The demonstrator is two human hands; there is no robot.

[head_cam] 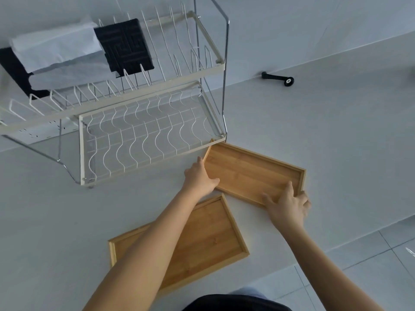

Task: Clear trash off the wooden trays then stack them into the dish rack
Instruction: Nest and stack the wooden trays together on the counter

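Two bare wooden trays lie flat on the white counter. The far tray point(247, 169) sits by the right front corner of the dish rack point(152, 140). My left hand point(199, 178) grips its left edge and my right hand point(287, 204) grips its near right corner, thumb on the tray's inner floor. The near tray point(206, 239) lies below, partly hidden under my left forearm. The two-tier white wire rack stands at the left, and its lower shelf holds nothing.
Behind the rack's upper tier lie a black patterned mat point(125, 46) and white paper point(60, 52). A small black handle-like object point(278, 78) lies on the counter at the right. The counter's edge runs diagonally at the lower right, with tiled floor point(370, 265) beyond.
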